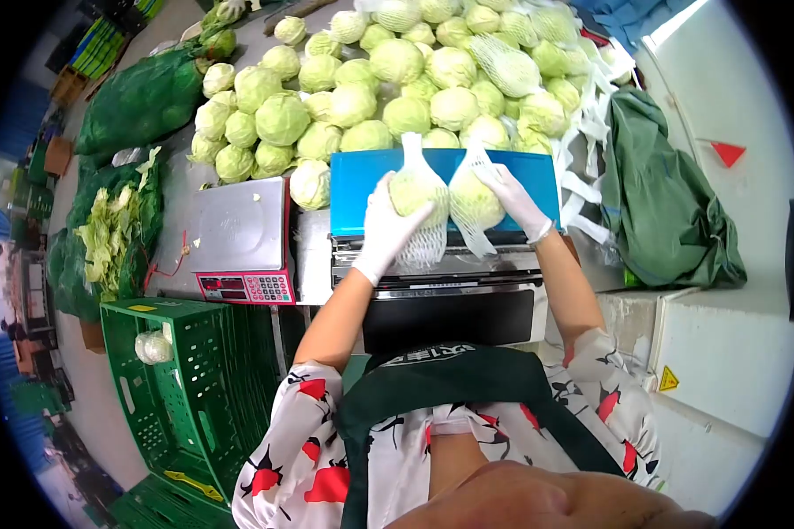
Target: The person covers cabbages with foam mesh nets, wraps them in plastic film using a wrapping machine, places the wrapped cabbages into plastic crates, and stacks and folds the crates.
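Observation:
My left hand [392, 226], in a white glove, is wrapped round a cabbage in a white foam net [419, 196]. My gloved right hand [515, 201] grips the upper right side of a second netted cabbage [473, 198]. Both cabbages are side by side over the blue board [353, 176] of a wrapping machine [450, 269], their loose net ends sticking up and hanging down. Whether they rest on the board or are held just above it, I cannot tell.
Many bare cabbages [397, 62] are piled behind the board, some netted. A scale [243, 225] stands at left, above a green crate [163, 353] holding a wrapped cabbage [153, 346]. White foam nets [582, 189] and a green bag [657, 194] lie at right; trimmed leaves [115, 229] at far left.

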The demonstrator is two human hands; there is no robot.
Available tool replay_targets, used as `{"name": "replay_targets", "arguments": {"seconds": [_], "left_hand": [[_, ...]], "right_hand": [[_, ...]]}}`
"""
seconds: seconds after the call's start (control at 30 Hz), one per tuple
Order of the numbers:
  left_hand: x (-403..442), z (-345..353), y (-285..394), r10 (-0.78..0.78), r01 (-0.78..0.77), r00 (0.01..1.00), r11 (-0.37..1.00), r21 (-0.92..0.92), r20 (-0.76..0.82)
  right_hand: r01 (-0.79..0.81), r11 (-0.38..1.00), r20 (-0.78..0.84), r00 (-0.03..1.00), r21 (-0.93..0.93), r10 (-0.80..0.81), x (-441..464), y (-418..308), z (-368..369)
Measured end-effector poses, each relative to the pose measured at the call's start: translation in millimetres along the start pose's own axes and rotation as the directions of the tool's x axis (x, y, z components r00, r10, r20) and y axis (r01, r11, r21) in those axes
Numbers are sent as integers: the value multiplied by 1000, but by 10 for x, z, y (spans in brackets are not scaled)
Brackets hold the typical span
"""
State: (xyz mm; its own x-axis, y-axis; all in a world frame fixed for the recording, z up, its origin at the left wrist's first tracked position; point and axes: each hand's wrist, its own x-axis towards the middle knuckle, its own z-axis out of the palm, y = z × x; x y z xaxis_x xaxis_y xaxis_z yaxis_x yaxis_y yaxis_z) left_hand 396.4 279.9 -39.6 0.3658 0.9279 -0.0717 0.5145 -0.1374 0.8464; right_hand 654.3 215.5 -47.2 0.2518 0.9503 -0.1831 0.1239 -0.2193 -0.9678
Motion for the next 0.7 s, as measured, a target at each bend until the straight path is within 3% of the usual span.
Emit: {"name": "replay_targets", "arguments": {"seconds": [0.03, 0.13, 0.17, 0.2, 0.27, 0.3, 0.4, 0.53, 0.57, 0.67, 0.7], "left_hand": [[32, 2, -117, 82, -77, 996, 989, -124, 31], [8, -131, -249, 177, -160, 977, 977, -139, 122], [28, -111, -387, 173, -140, 977, 961, -237, 127], [43, -91, -530, 202, -170, 975, 943, -285, 88], [-68, -232, -396, 214, -209, 976, 971, -120, 30], [-89, -241, -464, 232, -229, 973, 965, -124, 11], [-190, -263, -506, 196, -194, 981, 977, -90, 10], [-295, -81, -168, 187, -181, 981, 979, 94, -56], [-221, 28, -214, 194, -194, 979, 981, -2, -67], [-152, 73, -341, 200, -185, 980, 905, -382, 0], [-153, 68, -373, 257, -251, 966, 945, -209, 0]], "right_hand": [[-7, 1000, 37, 999, 10, 6, 10, 5, -3], [1, 957, 100, 994, 290, -31, 71, 109, -67], [-13, 941, 106, 994, 337, -25, 75, 153, -87], [25, 942, 51, 998, 336, -44, 54, 201, -110], [81, 952, -55, 996, 296, -67, 27, 269, -146], [128, 947, -97, 990, 296, -103, -2, 303, -157], [111, 956, -61, 993, 270, -98, -145, 143, -166], [186, 978, -19, 982, -93, -188, -192, 155, 94], [190, 979, 8, 981, 77, -191, -161, 202, 113], [109, 958, -32, 994, 266, -104, -206, 276, 113], [174, 985, -53, 983, 12, -173, -185, 277, 84]]}}
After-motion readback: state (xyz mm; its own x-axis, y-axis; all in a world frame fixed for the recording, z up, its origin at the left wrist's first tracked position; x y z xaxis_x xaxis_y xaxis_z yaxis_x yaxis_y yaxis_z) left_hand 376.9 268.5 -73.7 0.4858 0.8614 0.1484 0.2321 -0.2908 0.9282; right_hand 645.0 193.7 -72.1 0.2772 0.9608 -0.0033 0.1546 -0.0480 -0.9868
